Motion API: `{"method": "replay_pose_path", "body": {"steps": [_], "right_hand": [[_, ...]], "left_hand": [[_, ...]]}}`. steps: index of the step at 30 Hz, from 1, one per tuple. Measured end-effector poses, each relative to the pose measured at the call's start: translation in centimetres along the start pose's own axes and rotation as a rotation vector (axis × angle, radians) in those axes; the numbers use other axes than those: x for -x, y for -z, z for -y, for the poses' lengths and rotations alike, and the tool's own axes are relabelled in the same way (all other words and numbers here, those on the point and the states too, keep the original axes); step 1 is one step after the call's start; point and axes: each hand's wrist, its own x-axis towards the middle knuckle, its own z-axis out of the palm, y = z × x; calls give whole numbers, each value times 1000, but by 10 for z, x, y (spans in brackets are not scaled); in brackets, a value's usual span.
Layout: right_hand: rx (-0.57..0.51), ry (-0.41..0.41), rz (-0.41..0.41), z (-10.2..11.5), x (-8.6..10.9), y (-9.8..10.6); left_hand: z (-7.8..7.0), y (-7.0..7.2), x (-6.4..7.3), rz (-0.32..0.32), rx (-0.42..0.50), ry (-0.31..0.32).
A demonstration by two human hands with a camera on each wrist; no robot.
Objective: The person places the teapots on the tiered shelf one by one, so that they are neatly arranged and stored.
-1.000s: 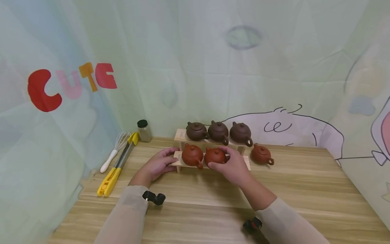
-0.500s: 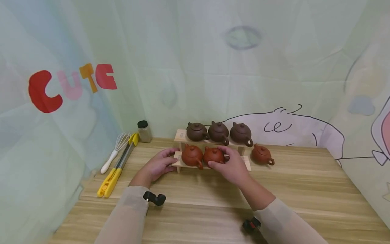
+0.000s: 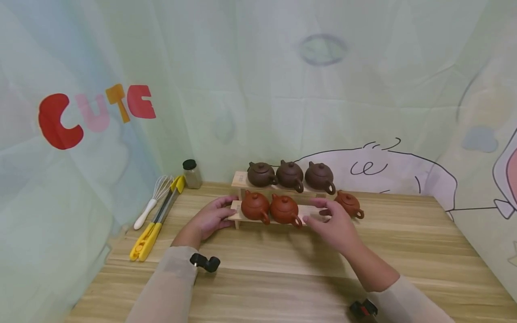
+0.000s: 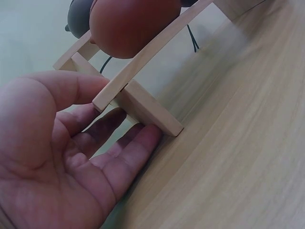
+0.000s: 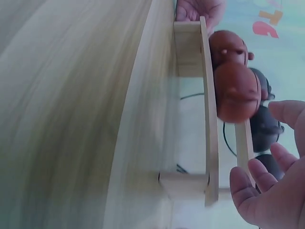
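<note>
A two-tier wooden stand [image 3: 306, 210] carries two reddish-brown teapots, a left one [image 3: 255, 206] and a right one [image 3: 284, 209], on its lower tier. My left hand [image 3: 207, 220] grips the stand's left end; in the left wrist view its thumb is at the board's end and its fingers are against the leg [image 4: 151, 110]. By the right end of the lower tier, my right hand [image 3: 338, 226] has its fingers spread with nothing between them. A third reddish-brown teapot [image 3: 349, 204] sits on the table right of the stand, partly behind that hand.
Three dark brown teapots [image 3: 289, 174] line the upper tier. At the table's left lie a whisk [image 3: 151, 204] and yellow-handled tongs [image 3: 155, 222], with a black-lidded jar [image 3: 191, 174] behind. A printed cloth [image 3: 266, 89] hangs along the back and sides.
My right hand has let go of the right-hand teapot on the lower tier and moved right. That teapot had shifted slightly left, closer to its neighbour. My left hand stays put.
</note>
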Motion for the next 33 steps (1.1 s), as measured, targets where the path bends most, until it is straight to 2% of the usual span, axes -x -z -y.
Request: {"method": "replay_pose_path", "body": {"steps": [11,21,27,33], "right_hand": [[68,-43,-50,-27,5,36],[121,-129,-116,-58,-11,78],[120,-163,-63,-74,-26,90],[107,-176,14,-85,-43,89]], "left_hand": [[1,-1,-1,-5,3,12],[1,1,0,-6,-2,13],[1,1,0,-3,-1,14],[0,0,0,-7,4,15]]}}
